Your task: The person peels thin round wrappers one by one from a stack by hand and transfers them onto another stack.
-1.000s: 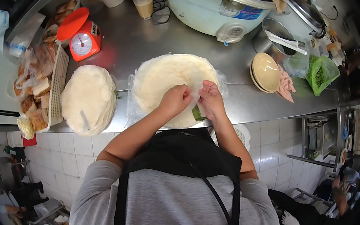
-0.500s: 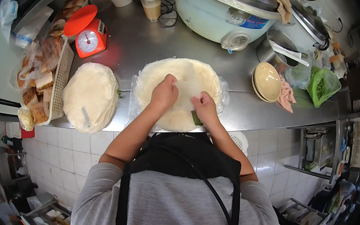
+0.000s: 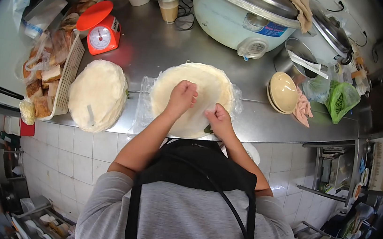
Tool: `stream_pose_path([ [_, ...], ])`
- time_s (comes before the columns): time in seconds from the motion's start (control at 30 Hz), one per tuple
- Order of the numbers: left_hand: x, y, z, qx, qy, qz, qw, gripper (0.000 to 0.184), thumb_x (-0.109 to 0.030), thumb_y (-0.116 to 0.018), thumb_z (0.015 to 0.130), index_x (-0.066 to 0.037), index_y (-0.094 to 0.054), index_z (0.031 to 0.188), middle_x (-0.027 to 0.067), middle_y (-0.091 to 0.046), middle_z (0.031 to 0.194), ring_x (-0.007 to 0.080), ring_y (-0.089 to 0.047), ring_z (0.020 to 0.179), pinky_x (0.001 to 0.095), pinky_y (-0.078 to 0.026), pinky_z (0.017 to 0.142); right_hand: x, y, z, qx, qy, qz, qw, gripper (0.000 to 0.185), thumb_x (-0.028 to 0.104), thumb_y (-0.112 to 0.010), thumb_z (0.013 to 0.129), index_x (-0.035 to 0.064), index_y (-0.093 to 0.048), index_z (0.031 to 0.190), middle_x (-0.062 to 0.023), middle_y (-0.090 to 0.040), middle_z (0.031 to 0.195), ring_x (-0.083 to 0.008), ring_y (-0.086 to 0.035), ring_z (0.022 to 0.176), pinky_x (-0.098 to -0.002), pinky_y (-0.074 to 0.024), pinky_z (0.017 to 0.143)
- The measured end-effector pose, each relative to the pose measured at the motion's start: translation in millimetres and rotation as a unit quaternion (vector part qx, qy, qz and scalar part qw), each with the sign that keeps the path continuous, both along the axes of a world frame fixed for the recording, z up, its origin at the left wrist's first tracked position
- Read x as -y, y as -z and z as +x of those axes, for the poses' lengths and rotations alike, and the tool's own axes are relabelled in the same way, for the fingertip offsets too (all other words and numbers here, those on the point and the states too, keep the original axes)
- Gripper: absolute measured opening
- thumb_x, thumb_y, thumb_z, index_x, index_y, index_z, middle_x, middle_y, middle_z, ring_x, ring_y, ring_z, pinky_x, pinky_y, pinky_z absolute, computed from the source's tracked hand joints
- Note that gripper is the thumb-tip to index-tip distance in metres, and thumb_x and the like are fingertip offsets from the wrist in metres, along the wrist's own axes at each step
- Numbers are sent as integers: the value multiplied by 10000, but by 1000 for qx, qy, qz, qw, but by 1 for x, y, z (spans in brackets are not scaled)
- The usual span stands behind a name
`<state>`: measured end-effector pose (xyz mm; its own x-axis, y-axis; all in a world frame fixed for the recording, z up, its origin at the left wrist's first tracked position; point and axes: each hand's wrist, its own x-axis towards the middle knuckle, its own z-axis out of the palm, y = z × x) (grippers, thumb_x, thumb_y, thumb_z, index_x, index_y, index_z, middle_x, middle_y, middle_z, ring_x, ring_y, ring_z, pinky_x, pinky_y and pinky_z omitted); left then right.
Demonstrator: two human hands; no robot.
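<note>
Right in front of me lies a stack of thin round dough wrappers [image 3: 224, 81] on a clear plastic bag [image 3: 143, 100]. My left hand [image 3: 183, 98] is closed over the stack's middle, pinching the thin top wrapper [image 3: 200, 108]. On the right side my right hand [image 3: 220, 121] pinches the same wrapper between thumb and fingers. That sheet looks translucent and partly loose from those beneath. A dark green strip [image 3: 208, 129] shows beside my right hand, at the stack's near edge. Left of this stack sits a second pile of wrappers [image 3: 97, 92] with a pale strip on top.
A red kitchen scale [image 3: 100, 37] and a basket [image 3: 67, 77] of bread pieces stand left. Behind are a cup [image 3: 169, 7] and a large rice cooker [image 3: 231, 20]. Bowls [image 3: 283, 93], a metal pot [image 3: 292, 60] and bagged greens [image 3: 342, 101] are right. The steel counter's edge meets my apron.
The top wrapper now spreads lower and wider over the stack between my hands. The green strip is more covered. My left hand has shifted slightly right; the view has tilted a little.
</note>
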<state>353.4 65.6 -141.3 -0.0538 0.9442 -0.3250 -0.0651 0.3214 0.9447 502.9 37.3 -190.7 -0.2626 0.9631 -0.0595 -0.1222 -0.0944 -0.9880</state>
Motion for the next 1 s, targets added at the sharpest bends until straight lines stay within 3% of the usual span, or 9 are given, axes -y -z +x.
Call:
stream_pose_path([
  [0.03,2,-5,1,-11,19,16,1000,155,-165,-547,790,-13,-538,765,58,-558,805,122,-529,600,250,-444,543,0,-1,1,10,-8,-2,1000,63,53,-542,796,48,-490,760,60,-461,660,-14,-394,590,-174,-351,529],
  [0.13,13,1,10,-240,139,202,939,148,-163,-575,773,-21,-534,764,41,-552,775,93,-503,593,225,-424,530,4,-18,-3,8,-38,27,999,50,48,-543,794,49,-500,770,47,-481,687,-15,-410,613,-175,-363,549],
  [0.27,8,20,-2,-136,86,118,980,65,-93,-537,792,-34,-534,764,4,-537,721,62,-470,620,206,-393,533,3,-10,8,-7,-40,-2,999,38,51,-545,793,41,-510,804,40,-497,711,-21,-428,630,-175,-373,567],
  [0.37,8,27,0,62,-36,12,997,38,-63,-479,821,-43,-503,798,-9,-522,717,49,-443,606,197,-380,538,0,9,13,-11,-20,-36,999,73,75,-566,783,35,-508,803,36,-507,714,-28,-440,635,-185,-384,561],
  [0.47,9,43,0,-115,-47,161,979,94,-116,-484,821,-25,-484,846,84,-535,707,144,-513,635,288,-422,591,-11,6,8,41,33,-36,998,117,114,-589,769,32,-505,772,19,-516,687,-47,-454,619,-210,-395,544],
  [0.57,14,30,8,-178,-35,261,948,134,-147,-503,821,-25,-467,861,121,-537,733,213,-537,644,308,-426,601,-18,-18,-7,87,58,35,994,165,151,-591,766,19,-495,743,-32,-520,636,-91,-471,582,-248,-407,532],
  [0.67,21,8,12,-161,-1,241,957,176,-171,-557,795,-20,-482,846,146,-551,736,268,-550,653,320,-433,603,-27,-26,-7,203,16,82,976,185,168,-570,777,5,-487,752,-99,-520,613,-156,-498,561,-288,-412,532],
  [0.77,18,5,1,-275,39,285,917,181,-147,-602,771,-15,-495,833,82,-547,697,147,-493,606,267,-418,574,-25,-32,-10,233,42,119,964,187,173,-554,788,1,-482,767,-143,-529,624,-208,-526,569,-314,-413,531],
  [1.0,-6,16,-34,-244,-132,275,921,145,-126,-599,769,-26,-495,774,28,-510,608,123,-452,559,264,-394,530,-19,-29,2,276,70,50,957,185,168,-549,791,-5,-482,781,-154,-552,641,-231,-545,580,-328,-418,536],
])
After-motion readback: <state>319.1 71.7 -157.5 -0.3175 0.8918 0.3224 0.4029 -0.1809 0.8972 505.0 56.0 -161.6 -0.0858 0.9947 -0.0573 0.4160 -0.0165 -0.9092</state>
